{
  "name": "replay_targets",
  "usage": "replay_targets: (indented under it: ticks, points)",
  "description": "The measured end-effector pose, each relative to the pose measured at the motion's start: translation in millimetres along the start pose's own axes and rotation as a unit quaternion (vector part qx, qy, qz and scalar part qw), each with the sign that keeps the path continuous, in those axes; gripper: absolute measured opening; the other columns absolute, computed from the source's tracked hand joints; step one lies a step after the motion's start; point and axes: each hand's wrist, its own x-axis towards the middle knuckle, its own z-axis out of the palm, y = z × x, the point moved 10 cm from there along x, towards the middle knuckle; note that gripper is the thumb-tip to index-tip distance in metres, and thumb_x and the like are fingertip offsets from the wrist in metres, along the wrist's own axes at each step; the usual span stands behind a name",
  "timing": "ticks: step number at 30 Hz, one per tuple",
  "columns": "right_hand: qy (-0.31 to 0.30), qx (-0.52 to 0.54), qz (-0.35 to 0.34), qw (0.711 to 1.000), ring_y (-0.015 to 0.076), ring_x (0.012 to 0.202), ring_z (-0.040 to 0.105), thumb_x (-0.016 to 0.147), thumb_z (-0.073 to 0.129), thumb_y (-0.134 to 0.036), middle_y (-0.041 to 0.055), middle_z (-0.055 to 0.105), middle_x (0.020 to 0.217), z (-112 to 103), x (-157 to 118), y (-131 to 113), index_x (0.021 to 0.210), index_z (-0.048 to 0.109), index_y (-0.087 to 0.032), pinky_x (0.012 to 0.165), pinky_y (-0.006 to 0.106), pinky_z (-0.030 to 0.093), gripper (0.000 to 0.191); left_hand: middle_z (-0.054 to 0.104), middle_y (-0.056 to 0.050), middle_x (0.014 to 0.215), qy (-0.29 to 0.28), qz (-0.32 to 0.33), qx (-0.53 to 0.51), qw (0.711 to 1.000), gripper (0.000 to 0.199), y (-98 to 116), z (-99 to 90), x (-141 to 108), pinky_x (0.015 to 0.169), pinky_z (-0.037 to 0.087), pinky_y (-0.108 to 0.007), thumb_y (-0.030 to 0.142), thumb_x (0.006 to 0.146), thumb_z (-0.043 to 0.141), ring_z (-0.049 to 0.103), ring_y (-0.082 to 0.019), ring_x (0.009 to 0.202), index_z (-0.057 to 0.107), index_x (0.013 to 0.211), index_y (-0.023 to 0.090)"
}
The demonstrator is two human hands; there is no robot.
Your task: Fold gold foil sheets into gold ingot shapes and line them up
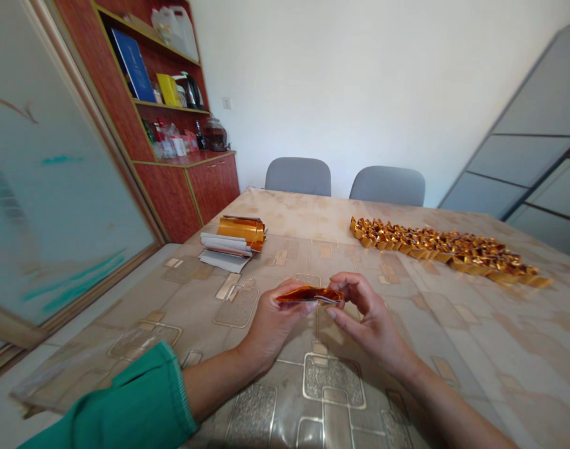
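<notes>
A folded piece of shiny gold foil paper (pixel 308 294) is held between my two hands above the table. My left hand (pixel 278 318) grips its left part, thumb along the near edge. At the right end, the fingers and thumb of my right hand (pixel 360 305) close around the paper. Beyond my left hand lies a stack of gold and white paper sheets (pixel 241 234), curled over. Rows of folded gold pieces (pixel 434 246) lie packed together at the back right of the table.
The table (pixel 205 337) has a patterned cover. Two grey chairs (pixel 298 176) stand behind its far edge. A red wooden cabinet (pixel 214 184) with shelves of bottles and boxes is at the back left.
</notes>
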Motion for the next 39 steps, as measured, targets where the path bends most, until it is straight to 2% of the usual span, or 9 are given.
replay_targets:
  ticks: [7, 13, 17, 21, 28, 31, 33, 36, 39]
  points:
    - [-0.007, 0.007, -0.016, 1.000, 0.0174, 0.081, 0.056, 0.089, 0.061, -0.018, 0.0019, 0.059, 0.089, 2.7, 2.9, -6.4, 0.092, 0.057, -0.024, 0.072, 0.030, 0.046, 0.007, 0.070, -0.002, 0.083, -0.029, -0.005, 0.017, 0.999, 0.016, 2.7, 8.9, -3.2, 0.079, 0.048, -0.026, 0.021, 0.068, 0.082, 0.064, -0.018, 0.082, 0.079, 0.083, 0.017]
    - [-0.005, 0.035, 0.010, 0.999, 0.0162, 0.078, 0.055, 0.086, 0.065, -0.021, 0.0006, 0.059, 0.085, 6.4, 3.3, 0.3, 0.090, 0.058, -0.023, 0.070, 0.027, 0.045, 0.009, 0.074, -0.005, 0.086, -0.045, -0.039, -0.014, 0.998, 0.018, -4.3, 14.2, -3.3, 0.081, 0.049, -0.027, 0.027, 0.072, 0.081, 0.065, -0.019, 0.084, 0.078, 0.086, 0.016]
    - [-0.024, 0.097, 0.074, 0.992, 0.0153, 0.073, 0.053, 0.081, 0.074, -0.031, -0.0010, 0.058, 0.080, 15.7, 1.3, 17.9, 0.088, 0.058, -0.021, 0.067, 0.027, 0.043, 0.020, 0.075, -0.006, 0.087, -0.056, -0.067, -0.043, 0.995, 0.022, -14.4, 14.9, -2.7, 0.080, 0.048, -0.027, 0.030, 0.073, 0.081, 0.065, -0.019, 0.083, 0.077, 0.088, 0.014]
    - [-0.062, 0.146, 0.133, 0.978, 0.0127, 0.062, 0.047, 0.082, 0.072, -0.041, -0.0029, 0.055, 0.068, 31.2, -3.0, 36.4, 0.076, 0.059, -0.020, 0.057, 0.025, 0.038, 0.025, 0.075, -0.006, 0.088, -0.056, -0.100, -0.077, 0.990, 0.024, -25.6, 14.8, -4.0, 0.081, 0.047, -0.028, 0.030, 0.072, 0.082, 0.065, -0.018, 0.084, 0.076, 0.089, 0.014]
    - [-0.039, 0.199, 0.197, 0.959, 0.0094, 0.052, 0.038, 0.071, 0.079, -0.042, -0.0056, 0.050, 0.058, 35.8, -6.2, 46.2, 0.066, 0.055, -0.021, 0.049, 0.024, 0.030, 0.033, 0.073, -0.004, 0.084, -0.050, -0.142, -0.114, 0.982, 0.026, -34.7, 16.1, -5.1, 0.078, 0.048, -0.026, 0.028, 0.065, 0.088, 0.064, -0.015, 0.080, 0.076, 0.083, 0.014]
    - [-0.034, 0.221, 0.209, 0.952, 0.0099, 0.053, 0.040, 0.070, 0.079, -0.048, -0.0042, 0.053, 0.061, 34.3, -6.5, 47.1, 0.070, 0.057, -0.020, 0.049, 0.024, 0.030, 0.035, 0.073, -0.005, 0.086, -0.040, -0.150, -0.138, 0.978, 0.028, -35.7, 13.7, -3.0, 0.079, 0.049, -0.026, 0.028, 0.065, 0.088, 0.064, -0.014, 0.080, 0.076, 0.085, 0.014]
    - [-0.035, 0.216, 0.211, 0.953, 0.0098, 0.053, 0.039, 0.071, 0.077, -0.050, -0.0039, 0.053, 0.061, 32.4, -5.9, 48.7, 0.070, 0.058, -0.020, 0.049, 0.024, 0.030, 0.036, 0.072, -0.003, 0.080, -0.027, -0.157, -0.144, 0.977, 0.029, -38.4, 9.6, -1.3, 0.074, 0.049, -0.023, 0.028, 0.063, 0.089, 0.062, -0.011, 0.073, 0.076, 0.083, 0.014]
    - [-0.030, 0.194, 0.215, 0.957, 0.0097, 0.051, 0.038, 0.072, 0.076, -0.049, -0.0046, 0.050, 0.058, 29.9, -4.7, 52.8, 0.068, 0.057, -0.020, 0.048, 0.024, 0.030, 0.035, 0.069, -0.001, 0.074, -0.015, -0.165, -0.149, 0.975, 0.029, -42.0, 6.3, -0.1, 0.068, 0.047, -0.021, 0.027, 0.059, 0.091, 0.058, -0.009, 0.066, 0.075, 0.080, 0.014]
    - [-0.037, 0.188, 0.213, 0.958, 0.0107, 0.053, 0.041, 0.073, 0.076, -0.046, -0.0035, 0.052, 0.059, 33.5, -4.2, 52.9, 0.068, 0.059, -0.020, 0.049, 0.024, 0.032, 0.032, 0.070, -0.002, 0.076, -0.014, -0.163, -0.144, 0.976, 0.030, -41.9, 6.9, -1.1, 0.068, 0.047, -0.021, 0.028, 0.059, 0.092, 0.058, -0.009, 0.066, 0.076, 0.080, 0.014]
